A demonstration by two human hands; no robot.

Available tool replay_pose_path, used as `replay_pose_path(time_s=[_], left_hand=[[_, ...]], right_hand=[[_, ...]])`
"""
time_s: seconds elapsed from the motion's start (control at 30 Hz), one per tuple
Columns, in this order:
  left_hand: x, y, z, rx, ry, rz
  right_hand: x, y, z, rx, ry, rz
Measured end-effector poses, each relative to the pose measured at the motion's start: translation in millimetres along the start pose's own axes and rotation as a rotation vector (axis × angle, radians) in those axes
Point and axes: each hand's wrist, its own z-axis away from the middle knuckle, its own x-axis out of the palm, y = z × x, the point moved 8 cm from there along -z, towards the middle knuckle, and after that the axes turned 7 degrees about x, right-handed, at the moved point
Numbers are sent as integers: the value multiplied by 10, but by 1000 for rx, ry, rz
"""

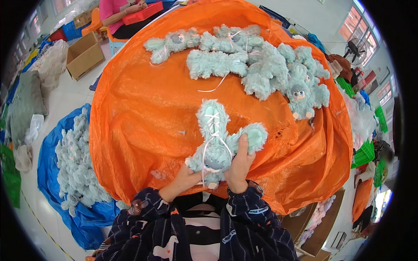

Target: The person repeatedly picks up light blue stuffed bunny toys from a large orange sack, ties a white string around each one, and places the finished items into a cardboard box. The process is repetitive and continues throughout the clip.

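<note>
A pale blue-green plush doll (215, 150) with long rabbit ears lies between my hands at the near side of the orange sheet, its face toward me. White ribbon criss-crosses up one ear, and loose ribbon ends hang over the head. My left hand (185, 179) is closed around the doll's lower left side, its fingers partly hidden behind the fur. With the thumb up on the other ear, my right hand (240, 167) grips the doll's right side. Across the sheet lies a pile of similar plush dolls (266, 71), some trailing white ribbons.
An orange plastic sheet (143, 126) covers the work surface, wrinkled at its edges. On the left, a blue sheet (50, 161) holds a heap of plush pieces (76, 161). A cardboard box (85, 56) stands beyond. At the far left, a person in pink (114, 13) handles a red tray (143, 14).
</note>
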Motion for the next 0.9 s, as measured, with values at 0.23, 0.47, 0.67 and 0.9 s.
replay_pose_path(time_s=[0.23, 0.47, 0.67, 0.9], left_hand=[[-49, -70, 42, 8, 8, -29], [-237, -291, 201, -168, -105, -21], [-47, -14, 48, 41, -83, -49], [-93, -43, 52, 77, 12, -62]], right_hand=[[-28, 121, -52, 115, -110, -2], [212, 95, 51, 365, -488, 350], [93, 240, 7, 197, -272, 148], [19, 278, 17, 200, -241, 68]])
